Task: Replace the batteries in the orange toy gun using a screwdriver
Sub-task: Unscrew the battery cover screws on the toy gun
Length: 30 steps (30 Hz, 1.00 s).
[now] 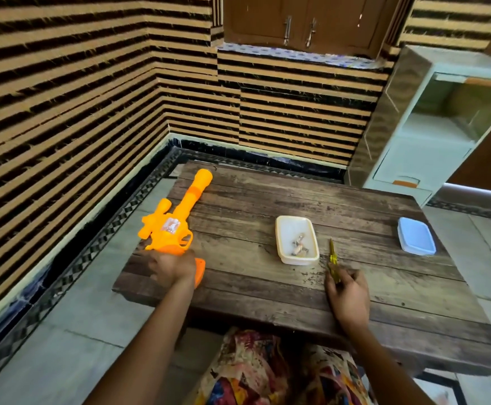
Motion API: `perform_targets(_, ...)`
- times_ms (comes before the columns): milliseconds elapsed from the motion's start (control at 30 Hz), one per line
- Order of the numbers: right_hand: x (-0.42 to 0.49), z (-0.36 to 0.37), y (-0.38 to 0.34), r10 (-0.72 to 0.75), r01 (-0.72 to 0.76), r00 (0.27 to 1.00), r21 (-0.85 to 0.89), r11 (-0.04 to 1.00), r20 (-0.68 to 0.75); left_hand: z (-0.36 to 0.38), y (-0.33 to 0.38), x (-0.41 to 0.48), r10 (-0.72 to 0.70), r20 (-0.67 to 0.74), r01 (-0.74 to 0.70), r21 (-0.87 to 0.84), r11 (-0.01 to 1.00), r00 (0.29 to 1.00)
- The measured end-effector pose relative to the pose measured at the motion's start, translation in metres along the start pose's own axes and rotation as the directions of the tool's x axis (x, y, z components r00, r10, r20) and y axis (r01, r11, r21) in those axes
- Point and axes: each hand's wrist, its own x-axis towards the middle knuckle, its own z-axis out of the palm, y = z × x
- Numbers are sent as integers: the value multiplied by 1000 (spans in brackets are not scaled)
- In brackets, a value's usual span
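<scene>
The orange toy gun [174,223] lies at the left edge of the dark wooden table [267,282], its barrel pointing away from me. My left hand [169,268] grips its handle at the near end. A yellow-handled screwdriver [333,260] lies on the table just right of a white tray [280,244], tip pointing away. My right hand [348,296] holds the screwdriver's handle, fingers curled around it. Small metal pieces [299,246] sit inside the tray; what they are is too small to tell.
A light blue lid [416,235] rests near the table's right edge. A white plastic drawer unit [431,135] stands beyond the far right corner. Striped walls close in on the left and behind. My patterned clothing shows under the near edge.
</scene>
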Motion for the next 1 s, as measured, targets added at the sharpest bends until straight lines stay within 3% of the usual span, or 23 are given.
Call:
perform_targets(200,-5,-3,0,59,-59,998,25,998,7,16,-11,-1,21,204,56,-362,930,979)
perform_targets(333,-11,-9,-4,126,-124,992,74,989,-23,33,-11,-23,107,252,23,-467,884,962)
perform_targets(533,-16,-15,-3,242,-198,961,274,941,-135,60,-14,-57,237,487,151,-632,760,841)
perform_targets(700,-15,-17,2,273,-176,949,450,875,-160,75,-28,-71,198,510,202,-626,754,837)
perform_targets(833,-12,-11,12,245,-136,956,490,861,-164,74,-42,-63,134,542,259,-586,767,829)
perform_targets(1000,-11,-5,19,262,-157,961,595,788,-92,77,-48,-61,203,512,205,-631,748,835)
